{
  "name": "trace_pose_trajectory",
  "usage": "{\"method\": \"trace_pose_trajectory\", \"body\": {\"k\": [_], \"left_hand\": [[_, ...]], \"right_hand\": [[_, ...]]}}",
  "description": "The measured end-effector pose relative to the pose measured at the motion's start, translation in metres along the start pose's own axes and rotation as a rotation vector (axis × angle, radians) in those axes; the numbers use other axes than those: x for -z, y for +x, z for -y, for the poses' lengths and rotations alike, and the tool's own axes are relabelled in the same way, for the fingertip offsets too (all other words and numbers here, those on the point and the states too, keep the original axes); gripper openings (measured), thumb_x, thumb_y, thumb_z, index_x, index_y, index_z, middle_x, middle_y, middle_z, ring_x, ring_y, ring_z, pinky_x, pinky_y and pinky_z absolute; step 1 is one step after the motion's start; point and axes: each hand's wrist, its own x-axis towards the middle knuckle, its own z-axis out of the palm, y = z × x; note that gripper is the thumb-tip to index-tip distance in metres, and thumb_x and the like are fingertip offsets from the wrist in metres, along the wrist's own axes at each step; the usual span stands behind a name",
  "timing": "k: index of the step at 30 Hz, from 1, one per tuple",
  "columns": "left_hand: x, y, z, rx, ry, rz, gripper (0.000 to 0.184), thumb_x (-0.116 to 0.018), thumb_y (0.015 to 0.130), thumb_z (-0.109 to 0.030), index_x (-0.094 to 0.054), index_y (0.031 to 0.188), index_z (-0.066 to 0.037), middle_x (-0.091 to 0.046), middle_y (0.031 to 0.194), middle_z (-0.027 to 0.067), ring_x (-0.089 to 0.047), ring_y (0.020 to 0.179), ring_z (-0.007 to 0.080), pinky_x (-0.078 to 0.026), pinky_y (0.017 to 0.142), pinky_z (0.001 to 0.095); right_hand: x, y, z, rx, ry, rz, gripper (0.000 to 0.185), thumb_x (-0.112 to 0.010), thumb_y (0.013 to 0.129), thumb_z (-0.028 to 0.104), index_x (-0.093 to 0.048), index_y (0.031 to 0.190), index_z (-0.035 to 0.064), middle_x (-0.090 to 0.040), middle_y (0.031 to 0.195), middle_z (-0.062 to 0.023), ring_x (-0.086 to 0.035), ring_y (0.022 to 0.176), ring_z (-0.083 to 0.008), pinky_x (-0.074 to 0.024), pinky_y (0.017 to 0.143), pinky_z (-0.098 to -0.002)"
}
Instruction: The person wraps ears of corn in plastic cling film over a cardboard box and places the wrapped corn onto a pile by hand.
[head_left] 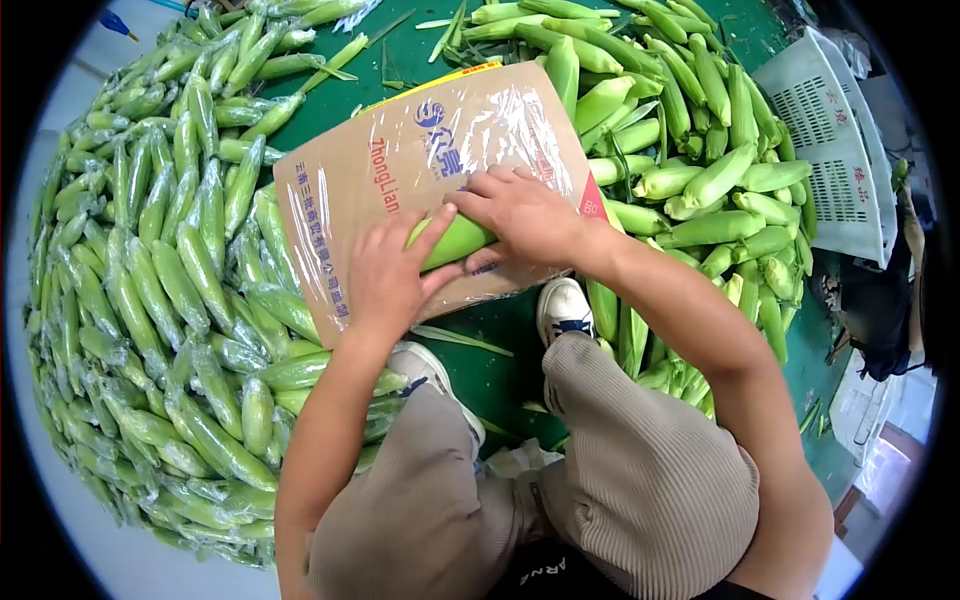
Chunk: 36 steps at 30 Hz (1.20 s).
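Note:
A green ear of corn (458, 243) in its husk lies across a flat cardboard piece (340, 190) with printed lettering, over which clear plastic film is stretched. My left hand (388, 268) grips the ear's left end, its thumb and index finger around it. From the other side, my right hand (525, 215) curls over the right end, fingers resting on top and thumb near the left thumb. Both hands are closed on the same ear, and its ends are partly hidden by them. Whether film covers this ear is hard to tell.
On the left is a large heap of film-wrapped corn (160, 300). Unwrapped ears (715, 180) are piled at right, beside a white plastic crate (835, 140) tipped on its side. My shoes (567, 309) stand on the green floor (470, 375), where loose husk leaves lie.

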Motion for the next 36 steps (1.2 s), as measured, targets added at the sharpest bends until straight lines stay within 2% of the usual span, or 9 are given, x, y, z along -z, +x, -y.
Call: {"method": "trace_pose_trajectory", "body": {"k": [5,8,11,15,20,23,27,31,36], "left_hand": [[-0.006,0.002,0.007,0.105,-0.167,0.12,0.072,-0.089,0.078,-0.034,-0.065,0.145,-0.029,-0.065,0.125,0.0086,-0.062,0.11,0.0337,-0.052,0.098,0.0452],[-0.001,0.004,0.011,0.14,-0.179,0.147,0.071,-0.088,0.08,-0.036,-0.063,0.146,-0.028,-0.063,0.13,0.012,-0.06,0.117,0.0345,-0.05,0.102,0.046],[0.005,0.008,0.01,0.155,-0.232,0.244,0.072,-0.087,0.081,-0.037,-0.061,0.148,-0.028,-0.061,0.134,0.0139,-0.058,0.12,0.0357,-0.049,0.105,0.046],[0.011,0.008,0.011,0.168,-0.243,0.271,0.072,-0.087,0.082,-0.036,-0.061,0.148,-0.027,-0.062,0.13,0.0138,-0.058,0.119,0.0364,-0.049,0.104,0.0465],[0.014,0.005,0.012,0.156,-0.268,0.265,0.07,-0.087,0.081,-0.032,-0.063,0.146,-0.025,-0.063,0.123,0.0111,-0.059,0.113,0.0356,-0.05,0.101,0.0457],[0.013,0.005,0.014,0.12,-0.296,0.264,0.068,-0.086,0.082,-0.031,-0.063,0.146,-0.026,-0.063,0.123,0.0116,-0.058,0.114,0.0361,-0.049,0.102,0.0458],[0.013,0.007,0.015,0.088,-0.269,0.288,0.071,-0.086,0.083,-0.033,-0.06,0.149,-0.028,-0.061,0.126,0.012,-0.058,0.117,0.036,-0.049,0.104,0.0458],[0.018,0.01,0.018,0.12,-0.28,0.34,0.074,-0.085,0.085,-0.035,-0.057,0.152,-0.03,-0.059,0.128,0.0123,-0.057,0.118,0.0355,-0.048,0.105,0.0456],[0.015,0.008,0.023,0.124,-0.353,0.307,0.08,-0.085,0.084,-0.039,-0.053,0.156,-0.026,-0.056,0.132,0.0152,-0.056,0.122,0.0372,-0.047,0.108,0.0446]], "right_hand": [[0.043,-0.096,-0.053,-0.081,0.169,-0.306,0.086,-0.095,0.068,0.041,-0.061,0.141,0.0099,-0.062,0.124,-0.0114,-0.059,0.118,-0.0327,-0.0478,0.1,-0.0457],[0.028,-0.158,-0.046,-0.01,-0.221,-0.018,0.086,-0.096,0.064,0.033,-0.063,0.143,0.0275,-0.062,0.115,-0.0055,-0.059,0.107,-0.0263,-0.0461,0.096,-0.0432],[-0.025,-0.153,-0.037,-0.117,-0.374,-0.334,0.071,-0.089,0.074,0.029,-0.066,0.14,0.0392,-0.06,0.107,-0.0006,-0.057,0.1,-0.0241,-0.0423,0.094,-0.0436],[-0.03,-0.157,-0.043,0.012,-0.434,-0.485,0.055,-0.086,0.076,0.026,-0.074,0.128,0.0383,-0.058,0.102,0.0025,-0.055,0.095,-0.023,-0.041,0.09,-0.0412],[-0.016,-0.137,-0.033,-0.025,0.191,-0.593,0.033,-0.071,0.083,-0.007,-0.076,0.112,0.0087,-0.065,0.087,-0.0073,-0.059,0.079,-0.0268,-0.0466,0.074,-0.0394],[0.0,-0.077,-0.007,-0.421,0.481,-0.672,0.022,-0.068,0.095,0.002,-0.073,0.116,0.004,-0.073,0.096,-0.0157,-0.071,0.09,-0.0314,-0.0558,0.08,-0.0378],[-0.008,0.011,0.008,-0.469,0.396,-0.378,0.011,-0.071,0.096,0.012,-0.07,0.098,0.0012,-0.074,0.09,-0.0207,-0.074,0.084,-0.0373,-0.0584,0.077,-0.0431],[-0.019,0.008,0.008,-0.386,0.222,-0.388,0.034,-0.082,0.091,0.025,-0.066,0.111,0.0032,-0.072,0.083,-0.0176,-0.072,0.077,-0.0345,-0.0576,0.074,-0.0422],[-0.022,-0.024,0.017,0.004,-0.154,-0.149,0.104,-0.084,0.069,0.067,-0.053,0.141,-0.0014,-0.058,0.138,-0.0164,-0.057,0.124,-0.0363,-0.0439,0.105,-0.0491]]}}
